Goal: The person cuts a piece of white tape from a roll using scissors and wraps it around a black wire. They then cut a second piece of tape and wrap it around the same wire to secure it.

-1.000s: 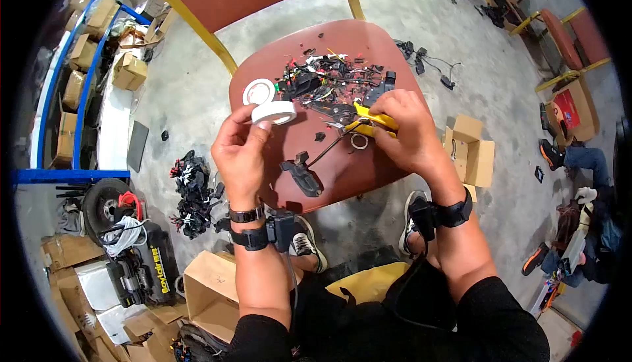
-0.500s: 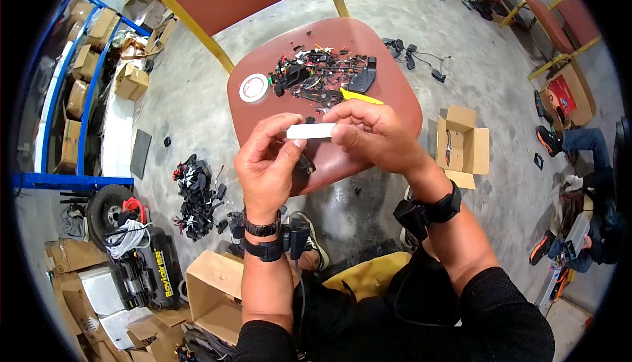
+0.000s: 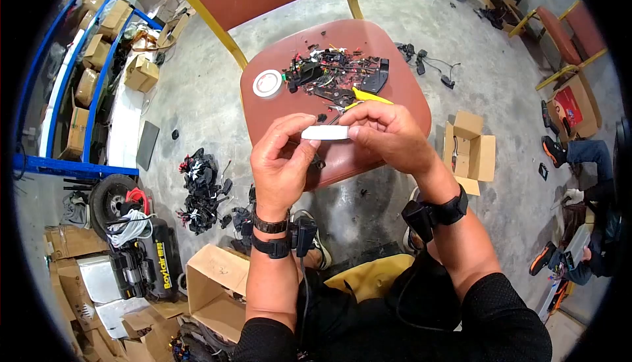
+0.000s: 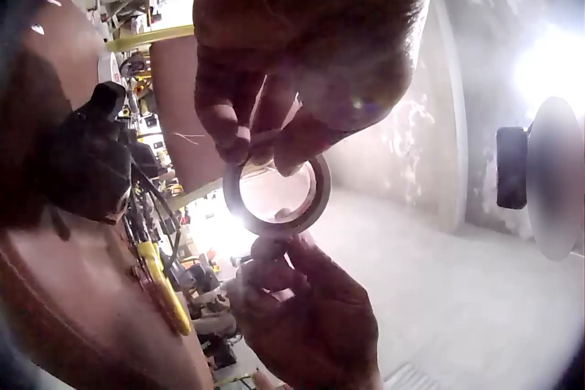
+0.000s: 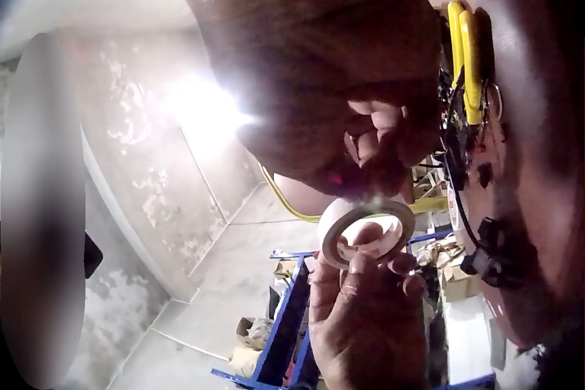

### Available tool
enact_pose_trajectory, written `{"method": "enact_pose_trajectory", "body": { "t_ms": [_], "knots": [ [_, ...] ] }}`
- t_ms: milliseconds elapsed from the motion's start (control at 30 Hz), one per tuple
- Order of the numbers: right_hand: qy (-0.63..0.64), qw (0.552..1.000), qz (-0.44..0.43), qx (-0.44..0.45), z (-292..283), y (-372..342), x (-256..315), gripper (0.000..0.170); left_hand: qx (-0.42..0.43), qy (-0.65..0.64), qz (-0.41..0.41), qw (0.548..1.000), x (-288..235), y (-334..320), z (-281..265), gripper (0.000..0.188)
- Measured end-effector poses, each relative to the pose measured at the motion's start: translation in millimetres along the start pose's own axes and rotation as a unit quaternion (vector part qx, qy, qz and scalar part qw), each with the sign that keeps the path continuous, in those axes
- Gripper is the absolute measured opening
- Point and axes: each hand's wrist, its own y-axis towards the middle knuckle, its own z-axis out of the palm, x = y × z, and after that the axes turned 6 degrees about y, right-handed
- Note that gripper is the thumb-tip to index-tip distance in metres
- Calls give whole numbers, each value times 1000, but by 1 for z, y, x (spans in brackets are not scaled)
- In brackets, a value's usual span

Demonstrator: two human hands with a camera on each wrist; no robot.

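Note:
In the head view a roll of white tape (image 3: pixel 326 132) is held edge-on over the front of the chair seat. My left hand (image 3: pixel 280 164) pinches it at one side between thumb and fingers. At the opposite side my right hand (image 3: pixel 393 139) pinches its rim with thumb and fingertips. The open ring of the tape roll (image 4: pixel 322 191) shows between both hands in the left wrist view. Beyond the hands lie yellow-handled pliers (image 3: pixel 370 97). A black plastic part with a cable (image 5: pixel 494 248) rests on the seat, mostly hidden under the hands in the head view.
On the red chair seat (image 3: pixel 263 122) lies another white tape roll (image 3: pixel 266 83) beside a heap of small electronic scraps (image 3: pixel 329 66). An open cardboard box (image 3: pixel 474 155) stands on the floor at right. Black parts (image 3: pixel 203 191) are piled at left, near blue shelving (image 3: pixel 72 164).
My right hand has let go of the yellow-handled pliers and moved left to the tape roll. My left hand has moved right and turned the roll edge-on.

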Motion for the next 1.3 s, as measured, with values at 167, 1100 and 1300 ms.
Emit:
{"method": "enact_pose_trajectory", "body": {
  "t_ms": [167, 1100, 1300],
  "knots": [
    [-20, 1000, -8, -13, -3, 4, -3, 17, 2, 13, -2, 1000, 1, 3, 1, 25],
    [35, 997, -45, -59, 6, 9, -1, 22, 65, 185, 57, 979, -8, 9, 1, 22],
    [59, 996, -31, -63, 4, 11, 0, 24, 54, 129, 16, 990, -8, 9, 0, 22]
  ]
}}
